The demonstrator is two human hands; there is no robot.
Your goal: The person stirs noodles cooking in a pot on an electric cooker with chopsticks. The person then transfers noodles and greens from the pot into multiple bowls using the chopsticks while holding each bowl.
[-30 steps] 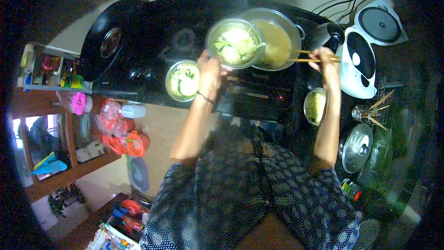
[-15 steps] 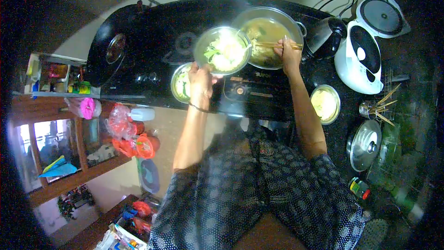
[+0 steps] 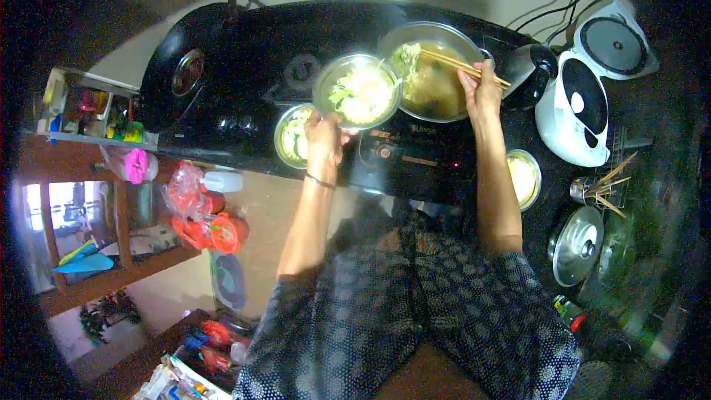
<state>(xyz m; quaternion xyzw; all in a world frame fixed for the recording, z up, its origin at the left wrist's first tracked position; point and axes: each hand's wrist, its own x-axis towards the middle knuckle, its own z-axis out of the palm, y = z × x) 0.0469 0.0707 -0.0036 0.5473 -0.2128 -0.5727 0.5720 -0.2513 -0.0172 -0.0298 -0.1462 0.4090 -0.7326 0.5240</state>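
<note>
My left hand [image 3: 324,141] grips the near rim of a metal bowl [image 3: 324,107], which holds pale noodles and green vegetable pieces. The bowl is held beside a metal pot [image 3: 453,30] of yellowish broth on the cooktop, overlapping its left edge. My right hand [image 3: 481,89] is closed around a pair of chopsticks [image 3: 452,63]. Their tips are at a clump of noodles [image 3: 407,63] at the pot's left side, near the bowl. A second bowl [image 3: 290,141] with greens stands just behind my left hand, partly hidden.
Right of my right forearm is another bowl [image 3: 524,178] of pale food. Farther right stand a white rice cooker [image 3: 552,126] with its lid up, a chopstick holder [image 3: 581,191] and a glass lid [image 3: 574,252]. A dark kettle [image 3: 529,70] sits by the pot. A large wok lid [image 3: 167,67] is at left.
The chopstick tips have risen toward the pot's upper left, with a noodle clump now showing at them. My right hand has shifted slightly right. My left hand still holds the bowl.
</note>
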